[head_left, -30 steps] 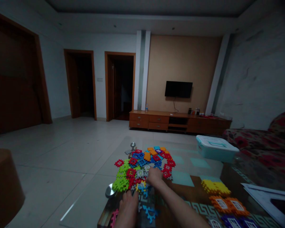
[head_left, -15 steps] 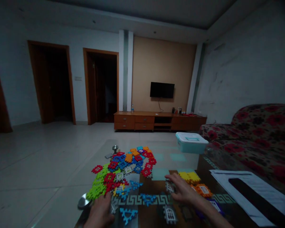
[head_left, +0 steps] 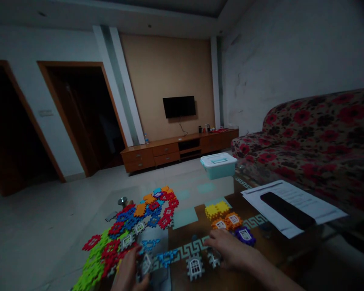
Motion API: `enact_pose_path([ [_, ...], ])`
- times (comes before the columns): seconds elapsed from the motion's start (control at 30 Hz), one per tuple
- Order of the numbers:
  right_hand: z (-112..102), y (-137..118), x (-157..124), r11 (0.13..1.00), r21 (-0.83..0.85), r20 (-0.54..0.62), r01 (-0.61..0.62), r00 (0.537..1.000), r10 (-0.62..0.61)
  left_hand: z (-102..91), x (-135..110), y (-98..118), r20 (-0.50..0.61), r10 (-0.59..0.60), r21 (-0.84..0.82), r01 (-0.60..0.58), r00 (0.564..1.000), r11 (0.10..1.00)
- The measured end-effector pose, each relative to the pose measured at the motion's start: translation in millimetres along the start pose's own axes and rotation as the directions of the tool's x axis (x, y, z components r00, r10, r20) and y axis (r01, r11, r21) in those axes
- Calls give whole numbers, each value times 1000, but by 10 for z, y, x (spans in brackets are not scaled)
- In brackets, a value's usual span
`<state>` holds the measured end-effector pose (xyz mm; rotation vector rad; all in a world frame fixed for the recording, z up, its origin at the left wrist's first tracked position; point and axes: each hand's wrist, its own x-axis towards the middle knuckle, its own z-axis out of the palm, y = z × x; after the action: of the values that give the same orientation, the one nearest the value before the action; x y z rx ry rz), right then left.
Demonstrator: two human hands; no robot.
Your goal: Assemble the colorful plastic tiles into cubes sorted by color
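At the lower left of the frame, a heap of interlocking plastic tiles (head_left: 130, 222) in red, green, blue and orange spreads over a glass-topped table (head_left: 200, 194), with a metal knob (head_left: 123, 201) just past its far edge. The left hand (head_left: 129, 275) sits at the heap's near edge, cut off by the bottom of the frame. Its fingers (head_left: 136, 252) are against a grey, white-framed tile (head_left: 146, 264), but I cannot tell whether they pinch it or only touch it.

Toward the middle, a blue tile (head_left: 166, 258) and a white window tile (head_left: 195, 266) lie loose, apart from the heap. Farther right, the right hand (head_left: 230, 248) is spread and unclenched, holding nothing that shows. It is nearest a small grey tile (head_left: 214, 258), partly hidden beneath it. Just beyond are separate groups of yellow tiles (head_left: 216, 210), orange tiles (head_left: 227, 221) and a purple tile (head_left: 244, 236).

The hands appear to be at work on the heap's near edge, where the tiles within reach lie. Dim light and the frame's edge hide its lowest tiles. At the right, papers (head_left: 291, 206) lie on the table, below a floral sofa (head_left: 315, 137).
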<state>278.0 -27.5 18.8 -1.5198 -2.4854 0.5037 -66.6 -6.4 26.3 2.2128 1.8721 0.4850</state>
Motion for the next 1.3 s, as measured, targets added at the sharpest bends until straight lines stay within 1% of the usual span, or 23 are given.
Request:
enact_pose_path([
  [0.07, -39, -30, -10, 1000, -29, 10, -3, 1000, 3, 244, 30, 280, 103, 113, -42, -109, 988, 993],
  [0.1, -55, -50, -10, 999, -47, 22, -3, 1000, 4, 363, 44, 414, 127, 153, -51, -148, 980, 988],
  [0.17, -74, -89, 1, 996, -85, 43, -1, 999, 5, 550, 73, 657, 168, 288, -91, -276, 943, 957],
  [0.2, -77, -105, 10, 995, -102, 48, 1, 999, 4, 608, 88, 767, 193, 328, -101, -314, 925, 944],
  [0.27, -71, -123, 33, 992, -129, 51, 3, 999, 3, 656, 116, 966, 249, 363, -101, -349, 898, 932],
  [0.33, -59, -123, 53, 990, -140, 41, 8, 999, -2, 656, 140, 1133, 292, 343, -81, -334, 893, 939],
  [0.4, -53, -114, 67, 990, -142, 29, 21, 999, -17, 667, 159, 1249, 307, 327, -67, -323, 894, 944],
  [0.5, -64, -106, 73, 989, -145, 23, 36, 999, -33, 758, 179, 1283, 325, 315, -17, -328, 892, 945],
  [0.57, -85, -112, 72, 988, -153, 34, 34, 999, -29, 840, 185, 1226, 338, 298, 37, -329, 893, 944],
  [0.63, -102, -122, 75, 987, -159, 44, 30, 999, -23, 894, 185, 1146, 334, 307, 57, -344, 891, 937],
  [0.7, -103, -125, 84, 987, -157, 40, 25, 999, -19, 908, 184, 1078, 320, 333, 41, -364, 887, 930],
  [0.83, -40, -106, 127, 987, -154, 13, 34, 999, -32, 903, 215, 1030, 329, 330, 16, -355, 885, 935],
  [0.97, 17, -87, 167, 986, -163, -2, 29, 1000, -29, 969, 278, 1078, 347, 312, 40, -346, 885, 937],
  [1.1, -7, -78, 170, 988, -152, 8, 22, 1000, -22, 1012, 297, 1163, 343, 322, 14, -348, 882, 937],
  [1.2, -20, -65, 160, 995, -99, 12, 29, 1000, -28, 976, 257, 1214, 332, 306, -36, -312, 892, 949],
  [1.3, 10, -52, 147, 999, -39, 13, 29, 1000, -28, 886, 181, 1243, 354, 273, -82, -261, 895, 962],
])
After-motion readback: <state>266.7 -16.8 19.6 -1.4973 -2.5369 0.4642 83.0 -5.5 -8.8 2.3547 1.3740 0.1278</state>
